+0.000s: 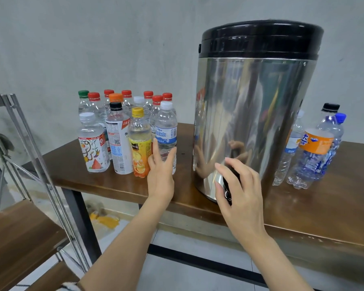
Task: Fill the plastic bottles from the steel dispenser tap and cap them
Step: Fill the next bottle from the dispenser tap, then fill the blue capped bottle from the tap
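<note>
The steel dispenser (252,114) with a black lid stands on the brown table (315,208). Its black tap (230,183) sits low on the front. My right hand (242,196) cups the tap, thumb on its left and fingers curled over its top and right. A cluster of capped bottles (118,131) stands left of the dispenser. My left hand (160,173) touches the lower part of the front white-capped water bottle (166,131), which stands upright between my straight index finger and thumb.
Several crumpled bottles, one with an orange Fanta label (314,152), stand right of the dispenser. A metal-framed wooden shelf (19,234) is at the lower left. The grey wall is close behind. An orange spill marks the floor (107,220) under the table.
</note>
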